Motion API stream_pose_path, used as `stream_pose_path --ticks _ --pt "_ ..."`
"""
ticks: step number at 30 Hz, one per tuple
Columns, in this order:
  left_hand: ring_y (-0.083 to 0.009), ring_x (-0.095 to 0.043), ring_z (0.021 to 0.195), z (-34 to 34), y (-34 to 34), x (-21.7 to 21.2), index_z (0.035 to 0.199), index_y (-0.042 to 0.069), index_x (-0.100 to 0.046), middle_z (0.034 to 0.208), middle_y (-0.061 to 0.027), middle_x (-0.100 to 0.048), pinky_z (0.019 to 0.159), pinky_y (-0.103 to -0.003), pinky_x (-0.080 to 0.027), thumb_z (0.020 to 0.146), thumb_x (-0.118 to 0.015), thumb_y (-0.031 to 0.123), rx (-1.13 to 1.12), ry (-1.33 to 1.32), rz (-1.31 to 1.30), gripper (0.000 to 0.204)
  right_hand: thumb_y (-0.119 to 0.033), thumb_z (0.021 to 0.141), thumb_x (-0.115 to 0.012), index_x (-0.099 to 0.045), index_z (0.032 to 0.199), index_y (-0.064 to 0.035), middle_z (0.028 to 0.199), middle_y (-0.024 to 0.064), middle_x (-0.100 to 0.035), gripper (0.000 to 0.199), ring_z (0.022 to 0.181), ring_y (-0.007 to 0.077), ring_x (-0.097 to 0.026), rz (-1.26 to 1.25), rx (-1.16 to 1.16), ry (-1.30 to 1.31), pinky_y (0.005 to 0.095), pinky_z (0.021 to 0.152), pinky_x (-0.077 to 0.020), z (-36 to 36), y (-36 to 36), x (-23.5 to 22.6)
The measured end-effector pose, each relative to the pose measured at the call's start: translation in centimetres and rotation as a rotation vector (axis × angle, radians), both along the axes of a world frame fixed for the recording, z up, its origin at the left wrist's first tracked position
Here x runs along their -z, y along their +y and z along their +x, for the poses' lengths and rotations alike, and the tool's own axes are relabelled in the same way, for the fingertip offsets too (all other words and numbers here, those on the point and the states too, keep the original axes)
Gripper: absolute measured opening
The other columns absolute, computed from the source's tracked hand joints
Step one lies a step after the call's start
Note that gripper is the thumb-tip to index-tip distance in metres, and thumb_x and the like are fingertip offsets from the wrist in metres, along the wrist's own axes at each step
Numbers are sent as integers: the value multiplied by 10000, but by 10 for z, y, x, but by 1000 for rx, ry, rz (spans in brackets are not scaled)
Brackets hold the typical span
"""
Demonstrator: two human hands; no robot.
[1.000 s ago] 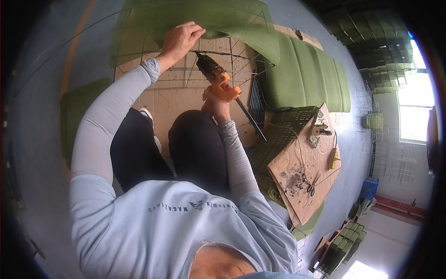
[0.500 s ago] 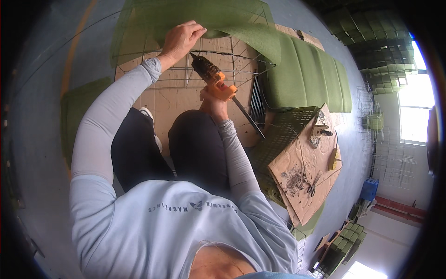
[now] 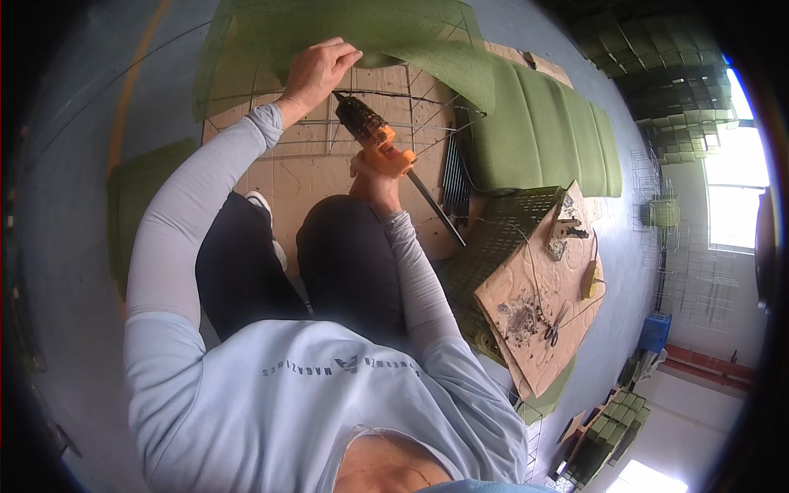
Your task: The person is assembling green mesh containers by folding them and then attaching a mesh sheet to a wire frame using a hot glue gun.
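An orange hot glue gun, its front caked with dark glue, is in my right hand. From its back end a long black glue stick slants down to the right. The nozzle points up and left, close to a thin wire frame that lies over cardboard. Farther off, my left hand has its fingers pinched on the edge of a sheet of green mesh fabric, which is draped over the frame's far part. The exact contact of the fingertips is hard to see.
Right of the frame lies a pile of folded green fabric, with black sticks beside it. Nearer stands a green crate topped with glue-stained cardboard, which carries scissors and a yellow-handled tool.
The glue gun and my right hand have shifted very slightly left. My left hand has moved a little left too, its pinch unchanged.
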State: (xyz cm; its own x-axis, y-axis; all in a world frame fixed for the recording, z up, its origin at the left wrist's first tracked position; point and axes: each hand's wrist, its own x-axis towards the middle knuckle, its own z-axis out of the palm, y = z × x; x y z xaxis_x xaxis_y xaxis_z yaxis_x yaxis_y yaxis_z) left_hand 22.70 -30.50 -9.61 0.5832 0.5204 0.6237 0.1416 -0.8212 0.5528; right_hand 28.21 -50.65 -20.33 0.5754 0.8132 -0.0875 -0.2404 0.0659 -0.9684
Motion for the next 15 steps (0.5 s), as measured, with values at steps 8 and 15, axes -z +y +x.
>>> stream_pose_path --ticks 8,15 --pt "-281 -573 644 -1 3 0 834 50 -653 735 -67 -567 576 -369 -450 875 -571 243 2 -3 -10 213 -63 749 -645 -561 799 -41 692 13 -566 100 611 110 -548 -24 54 -3 252 572 -435 1 -4 -1" --pt "-275 -562 624 0 0 0 842 31 -644 743 -78 -571 565 -352 -437 873 -582 232 5 0 -9 213 -75 750 -655 -566 807 -38 678 13 -563 112 617 113 -555 -82 1 -68 252 564 -438 -2 0 -2"
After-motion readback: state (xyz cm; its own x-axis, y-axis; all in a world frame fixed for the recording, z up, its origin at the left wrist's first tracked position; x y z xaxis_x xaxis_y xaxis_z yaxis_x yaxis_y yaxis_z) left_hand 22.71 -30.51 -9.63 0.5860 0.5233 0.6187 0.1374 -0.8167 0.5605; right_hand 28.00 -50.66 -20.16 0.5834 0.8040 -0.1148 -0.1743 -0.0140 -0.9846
